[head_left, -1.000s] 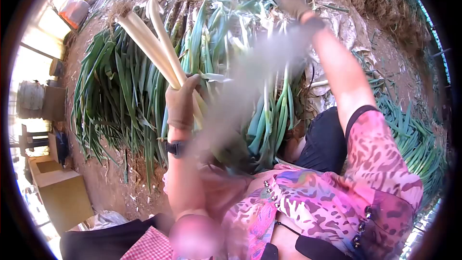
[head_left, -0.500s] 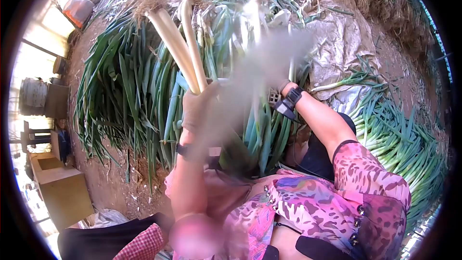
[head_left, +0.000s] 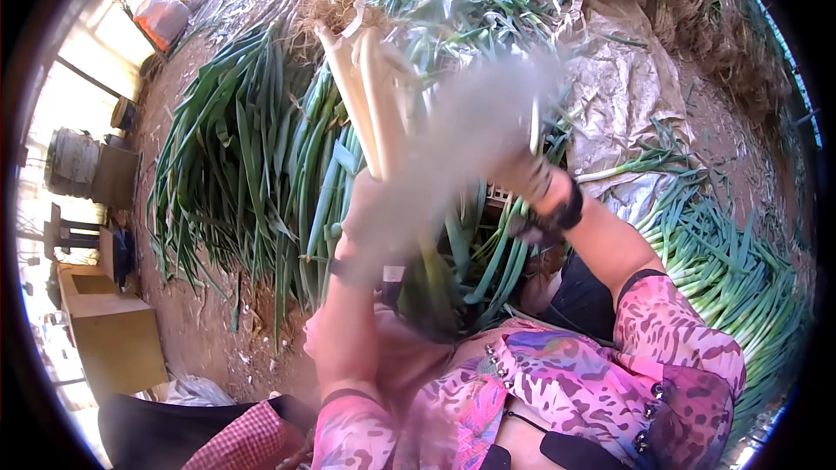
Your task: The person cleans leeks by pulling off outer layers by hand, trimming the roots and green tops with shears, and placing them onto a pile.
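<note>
My left hand (head_left: pixel 360 198), in a pale glove, is closed around long thick green onions (head_left: pixel 355 104). Their white stalks point up and away, with brown roots at the far end. My right hand (head_left: pixel 522 176) is raised to the right of the stalks, a dark band on its wrist. A grey smear across the middle of the view covers its fingers, so what they hold, if anything, is hidden. Green leaves hang down between my two forearms.
A heap of unpeeled green onions (head_left: pixel 235 148) lies at left. Cleaned green onions (head_left: pixel 740 296) are piled at right, near a crumpled sheet (head_left: pixel 623 70). A plastic crate (head_left: pixel 498 195) shows partly behind my right hand. A wooden box (head_left: pixel 113 331) stands at lower left.
The held green onions have swung to the right and stand more upright. My right hand has shifted slightly right and down. The whole view has turned a little.
</note>
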`<state>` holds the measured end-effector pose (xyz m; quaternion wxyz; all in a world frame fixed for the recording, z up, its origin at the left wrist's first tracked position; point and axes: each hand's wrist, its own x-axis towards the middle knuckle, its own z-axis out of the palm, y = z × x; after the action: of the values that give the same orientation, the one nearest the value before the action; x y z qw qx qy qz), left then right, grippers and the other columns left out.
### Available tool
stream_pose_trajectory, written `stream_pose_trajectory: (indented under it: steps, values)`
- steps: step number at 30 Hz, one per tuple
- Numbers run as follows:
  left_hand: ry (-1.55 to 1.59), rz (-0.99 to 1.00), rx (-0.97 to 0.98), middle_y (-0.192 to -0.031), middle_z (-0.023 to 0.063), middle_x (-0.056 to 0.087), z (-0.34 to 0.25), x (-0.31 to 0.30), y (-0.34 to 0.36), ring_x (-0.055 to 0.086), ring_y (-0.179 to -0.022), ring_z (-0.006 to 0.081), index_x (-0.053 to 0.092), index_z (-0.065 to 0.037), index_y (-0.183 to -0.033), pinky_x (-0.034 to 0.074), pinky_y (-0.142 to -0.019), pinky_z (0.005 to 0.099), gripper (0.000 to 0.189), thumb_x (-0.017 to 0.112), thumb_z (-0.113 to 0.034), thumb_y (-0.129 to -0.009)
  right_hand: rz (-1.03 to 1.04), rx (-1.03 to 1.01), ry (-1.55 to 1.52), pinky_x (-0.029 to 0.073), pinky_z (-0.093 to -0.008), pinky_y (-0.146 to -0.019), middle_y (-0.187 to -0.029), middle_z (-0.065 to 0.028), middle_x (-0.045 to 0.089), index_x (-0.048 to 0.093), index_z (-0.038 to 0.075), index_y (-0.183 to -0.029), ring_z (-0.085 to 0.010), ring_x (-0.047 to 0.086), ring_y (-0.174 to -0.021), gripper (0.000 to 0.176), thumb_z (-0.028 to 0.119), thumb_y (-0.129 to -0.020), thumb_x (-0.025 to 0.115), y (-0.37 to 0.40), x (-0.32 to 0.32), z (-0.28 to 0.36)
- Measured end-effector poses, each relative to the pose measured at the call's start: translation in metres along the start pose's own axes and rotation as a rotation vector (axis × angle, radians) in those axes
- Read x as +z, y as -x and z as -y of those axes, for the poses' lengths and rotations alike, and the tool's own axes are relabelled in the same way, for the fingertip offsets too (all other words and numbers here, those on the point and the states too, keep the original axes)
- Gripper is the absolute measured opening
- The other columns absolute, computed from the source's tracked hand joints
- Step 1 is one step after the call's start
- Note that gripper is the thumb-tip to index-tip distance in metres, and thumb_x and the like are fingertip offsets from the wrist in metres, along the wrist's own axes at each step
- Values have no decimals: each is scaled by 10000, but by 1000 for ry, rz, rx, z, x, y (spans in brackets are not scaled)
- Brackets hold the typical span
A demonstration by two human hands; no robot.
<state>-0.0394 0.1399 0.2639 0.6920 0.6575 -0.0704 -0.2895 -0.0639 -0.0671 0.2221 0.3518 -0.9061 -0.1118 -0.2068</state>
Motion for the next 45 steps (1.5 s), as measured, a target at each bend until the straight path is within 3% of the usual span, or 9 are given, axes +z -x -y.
stream_pose_trajectory:
  steps: [4, 8, 11, 14, 18, 22, 25, 33, 45]
  values:
    - [-225, 247, 108, -906, 39, 677, 44, -16, -22, 641, -804, 146, 688, -21, -1032, 525, -752, 295, 316, 780, -206, -792, 151, 257, 12, 600, -370, -737, -942, -190, 690, 480, -35, -1325, -286, 710, -786, 547, 276, -921, 680, -57, -50, 26]
    - [-64, 294, 13, -928, 31, 680, 54, -16, -23, 640, -835, 143, 690, -27, -1077, 520, -779, 298, 334, 779, -172, -790, 348, 217, -75, 609, -362, -717, -875, -149, 711, 641, -54, -1104, -262, 722, -792, 358, 241, -910, 702, -94, -48, -16]
    - [-83, 287, -23, -943, 28, 682, 57, -12, -19, 640, -854, 142, 689, -27, -1097, 518, -793, 297, 348, 781, -160, -788, -33, -143, 430, 582, -342, -650, -816, -122, 704, 705, -6, -941, -240, 704, -731, 248, 239, -926, 673, -135, -63, -82]
    - [-36, 251, -180, -916, 34, 679, 40, -11, -4, 644, -835, 148, 686, -14, -1077, 524, -772, 305, 344, 785, -173, -788, -333, 29, 305, 538, -341, -587, -725, -70, 673, 710, 34, -874, -216, 663, -625, 355, 354, -976, 593, -160, -149, -107]
    - [-111, 49, -87, -876, 66, 672, 34, -16, -3, 646, -770, 163, 680, 17, -1006, 527, -713, 308, 351, 792, -230, -783, -212, 273, 310, 543, -344, -605, -772, -78, 704, 715, 31, -934, -222, 687, -658, 424, 433, -965, 581, -132, -191, -109]
    - [117, -29, -108, -846, 52, 656, -2, -11, 5, 632, -743, 153, 684, 7, -986, 510, -684, 296, 330, 773, -253, -804, -343, 655, 62, 552, -358, -666, -851, -110, 725, 713, 36, -1019, -246, 708, -742, 470, 479, -947, 571, -88, -124, -138]
    - [-103, -111, -63, -847, 47, 652, 27, -28, -14, 626, -741, 149, 680, 2, -985, 504, -680, 293, 324, 779, -246, -802, -173, 811, 57, 551, -357, -686, -871, -118, 725, 715, 32, -1018, -248, 706, -765, 466, 471, -925, 588, -37, -38, -170]
    - [114, -40, -81, -859, 45, 656, 27, -25, -12, 632, -755, 149, 673, -9, -1008, 508, -681, 287, 298, 776, -201, -805, 237, 1016, -13, 550, -356, -738, -924, -139, 725, 722, 22, -1018, -252, 703, -825, 462, 449, -867, 633, 40, 154, -149]
    - [-49, -33, 75, -864, 54, 659, 13, -24, -4, 632, -768, 151, 698, 0, -974, 512, -699, 292, 266, 766, -194, -805, 114, 1100, -123, 549, -355, -817, -1002, -170, 725, 732, 5, -1017, -257, 697, -916, 477, 417, -780, 701, 39, 150, -177]
